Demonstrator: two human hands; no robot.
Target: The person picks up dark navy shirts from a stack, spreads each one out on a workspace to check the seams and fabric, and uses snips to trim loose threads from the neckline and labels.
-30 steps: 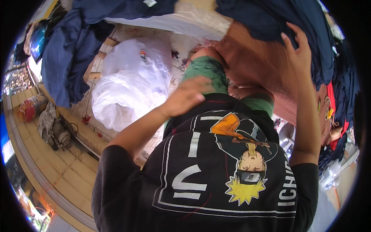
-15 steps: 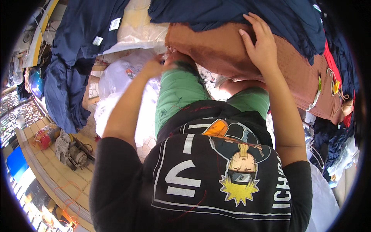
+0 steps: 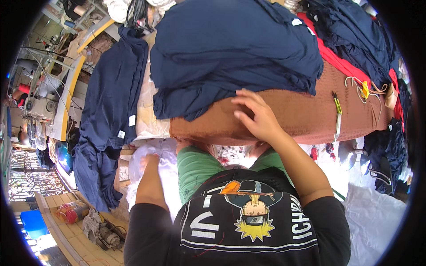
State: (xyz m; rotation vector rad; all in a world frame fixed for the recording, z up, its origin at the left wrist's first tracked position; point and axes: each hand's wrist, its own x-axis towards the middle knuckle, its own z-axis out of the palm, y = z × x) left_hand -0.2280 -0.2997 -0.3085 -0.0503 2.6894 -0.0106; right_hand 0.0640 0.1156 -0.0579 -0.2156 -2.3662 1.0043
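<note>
Right hand (image 3: 257, 119) lies open and flat on that soft, floppy brown fabric stack (image 3: 288, 119), best gripped underneath; left hand (image 3: 151, 160), can't tell.

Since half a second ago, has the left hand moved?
Yes. The left hand has come down off the brown fabric stack's edge to the white plastic bag below it, toward the person.

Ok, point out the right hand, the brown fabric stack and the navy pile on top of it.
right hand (image 3: 257, 117), head view, on the back of the hand.
brown fabric stack (image 3: 301, 111), head view, on its bare front face.
navy pile (image 3: 235, 48), head view, on the middle of the top fold.
</note>
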